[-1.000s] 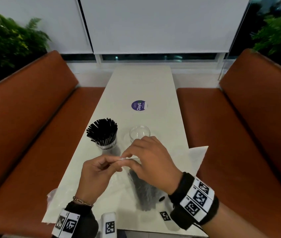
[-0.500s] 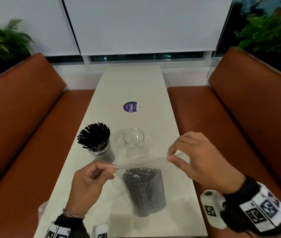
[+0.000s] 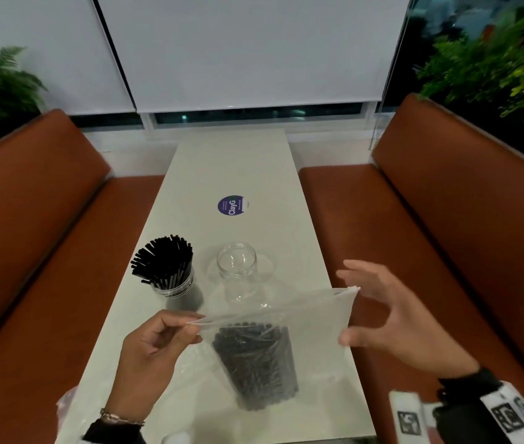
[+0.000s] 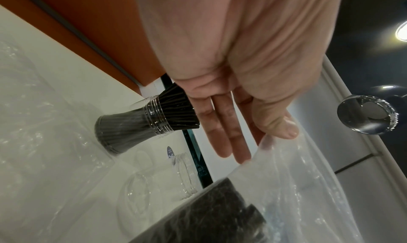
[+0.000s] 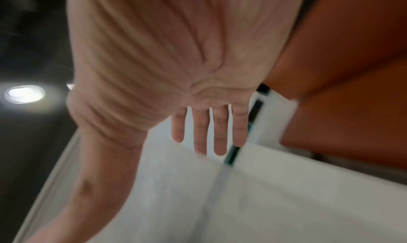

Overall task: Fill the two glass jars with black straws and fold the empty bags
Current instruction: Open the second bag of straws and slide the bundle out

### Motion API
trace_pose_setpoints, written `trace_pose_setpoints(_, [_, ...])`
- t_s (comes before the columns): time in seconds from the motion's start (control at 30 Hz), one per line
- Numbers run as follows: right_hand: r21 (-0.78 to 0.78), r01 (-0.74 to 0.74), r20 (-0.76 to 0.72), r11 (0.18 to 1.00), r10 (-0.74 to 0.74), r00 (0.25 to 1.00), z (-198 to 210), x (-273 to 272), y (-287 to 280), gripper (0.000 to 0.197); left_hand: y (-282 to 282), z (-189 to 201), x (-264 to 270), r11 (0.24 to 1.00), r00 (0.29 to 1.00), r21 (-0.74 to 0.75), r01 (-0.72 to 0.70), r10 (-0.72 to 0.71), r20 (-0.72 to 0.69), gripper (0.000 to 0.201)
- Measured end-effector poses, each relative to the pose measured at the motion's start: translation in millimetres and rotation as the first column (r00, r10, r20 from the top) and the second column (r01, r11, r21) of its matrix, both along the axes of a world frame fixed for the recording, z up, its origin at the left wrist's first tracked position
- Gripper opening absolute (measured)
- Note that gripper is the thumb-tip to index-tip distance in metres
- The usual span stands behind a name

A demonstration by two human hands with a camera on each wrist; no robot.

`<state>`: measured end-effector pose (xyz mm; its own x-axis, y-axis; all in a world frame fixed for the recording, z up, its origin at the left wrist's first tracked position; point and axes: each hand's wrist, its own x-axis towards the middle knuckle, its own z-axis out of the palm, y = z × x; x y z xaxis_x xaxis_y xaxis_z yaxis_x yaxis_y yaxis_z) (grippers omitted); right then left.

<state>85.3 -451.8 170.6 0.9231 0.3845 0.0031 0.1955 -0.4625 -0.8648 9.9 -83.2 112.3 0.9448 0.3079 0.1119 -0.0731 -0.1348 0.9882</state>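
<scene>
A clear plastic zip bag (image 3: 311,318) holding a bundle of black straws (image 3: 255,363) hangs over the near end of the white table (image 3: 238,168). My left hand (image 3: 158,344) pinches the bag's top left corner between thumb and fingers; the left wrist view shows the bag (image 4: 297,177) under the thumb. My right hand (image 3: 392,318) is spread with straight fingers just right of the bag's far corner, not holding it. One glass jar (image 3: 174,277) stands full of black straws. The other glass jar (image 3: 237,267) stands empty beside it.
Orange bench seats (image 3: 414,251) flank the table on both sides. A round purple sticker (image 3: 231,205) lies mid-table. Another crumpled clear bag (image 3: 65,408) hangs off the table's near left edge. Plants stand behind both benches.
My right hand slid along the bag's top edge to the right and let go, its fingers now spread. The bag's mouth is stretched wide. The left hand kept its pinch.
</scene>
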Motion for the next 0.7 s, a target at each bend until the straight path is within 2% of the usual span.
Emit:
trace_pose_setpoints(0.03, [0.053, -0.036, -0.11, 0.998, 0.042, 0.993, -14.9, 0.2, 5.0, 0.111, -0.2, -0.8, -1.4, 0.999, 1.0, -0.025, 0.021, -0.021, 0.007, 0.027])
trace_pose_setpoints(0.07, [0.083, -0.067, -0.189, 0.994, 0.081, 0.979, -32.8, 0.4, 12.3, 0.118, -1.2, -1.9, -3.0, 0.997, 0.999, -0.055, 0.05, -0.05, 0.01, 0.022])
trace_pose_setpoints(0.13, [0.104, -0.09, -0.297, 0.991, 0.117, 0.948, -63.8, -2.4, 30.8, 0.108, -3.8, -4.9, -5.8, 0.977, 0.988, -0.151, 0.149, -0.151, -0.002, 0.012])
trace_pose_setpoints(0.17, [0.113, -0.085, -0.33, 0.99, 0.118, 0.937, -76.4, -5.5, 40.0, 0.102, -4.9, -9.6, -7.3, 0.955, 0.976, -0.209, 0.211, -0.219, -0.016, 0.021])
trace_pose_setpoints(0.23, [0.118, -0.058, -0.373, 0.991, 0.098, 0.922, -95.9, -11.2, 53.9, 0.096, -10.1, -26.5, -10.2, 0.901, 0.933, -0.292, 0.321, -0.353, -0.064, 0.069])
trace_pose_setpoints(0.3, [0.09, -0.017, -0.371, 0.996, 0.05, 0.927, -111.7, -12.1, 62.6, 0.086, -25.1, -46.2, -10.6, 0.889, 0.921, -0.328, 0.319, -0.373, -0.116, 0.109])
trace_pose_setpoints(0.33, [0.057, -0.008, -0.353, 0.998, 0.028, 0.935, -120.0, -11.4, 65.7, 0.083, -34.6, -56.6, -9.5, 0.897, 0.923, -0.329, 0.295, -0.357, -0.145, 0.117])
trace_pose_setpoints(0.37, [0.025, 0.0, -0.328, 1.0, 0.008, 0.945, -127.8, -10.9, 68.1, 0.083, -45.1, -65.5, -8.3, 0.902, 0.925, -0.33, 0.277, -0.343, -0.162, 0.117])
trace_pose_setpoints(0.43, [0.015, 0.017, -0.292, 1.0, -0.012, 0.956, -141.8, -8.7, 70.7, 0.078, -64.5, -74.6, -5.9, 0.894, 0.926, -0.35, 0.279, -0.347, -0.148, 0.098])
trace_pose_setpoints(0.5, [0.098, 0.028, -0.247, 0.995, -0.003, 0.969, -142.1, -8.2, 74.6, 0.051, -80.5, -72.0, -4.7, 0.888, 0.919, -0.341, 0.31, -0.372, -0.133, 0.078])
trace_pose_setpoints(0.53, [0.136, 0.022, -0.226, 0.991, 0.009, 0.974, -139.2, -8.6, 77.0, 0.044, -87.2, -69.1, -4.2, 0.891, 0.916, -0.327, 0.315, -0.375, -0.14, 0.072])
trace_pose_setpoints(0.6, [0.168, 0.026, -0.159, 0.985, 0.001, 0.987, -135.2, -7.6, 83.3, 0.038, -97.7, -61.7, 0.6, 0.911, 0.93, -0.3, 0.284, -0.338, -0.146, 0.07])
trace_pose_setpoints(0.7, [0.211, 0.06, -0.055, 0.976, -0.049, 0.997, -126.1, 0.0, 92.1, 0.033, -108.8, -59.1, 17.4, 0.953, 0.976, -0.233, 0.192, -0.21, -0.053, 0.071])
